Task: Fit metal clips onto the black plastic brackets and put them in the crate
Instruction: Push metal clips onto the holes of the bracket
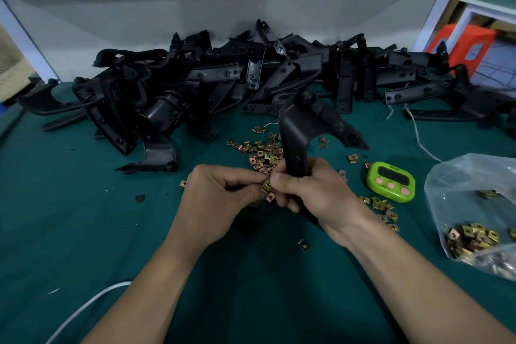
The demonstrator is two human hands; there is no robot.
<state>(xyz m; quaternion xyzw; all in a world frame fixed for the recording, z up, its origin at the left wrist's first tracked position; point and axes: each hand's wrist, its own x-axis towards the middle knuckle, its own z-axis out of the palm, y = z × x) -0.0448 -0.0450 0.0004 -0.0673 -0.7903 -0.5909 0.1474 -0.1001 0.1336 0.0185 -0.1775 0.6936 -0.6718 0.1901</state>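
Brass-coloured clip [267, 186] is pinched in the curled fingers [245, 186] of the left hand [217, 195], against the lower end of a black bracket [296, 131]. The right hand [315, 193] grips that bracket upright over the green surface [83, 218]. Both hands hide how far the clip is seated. Loose clips [265, 152] lie just behind, in front of the bracket pile [223, 78].

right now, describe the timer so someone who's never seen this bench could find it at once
On the dark green table, find the clear plastic bag of clips at the right. Just left of it lies the timer: the only lime-green thing, with three pink buttons.
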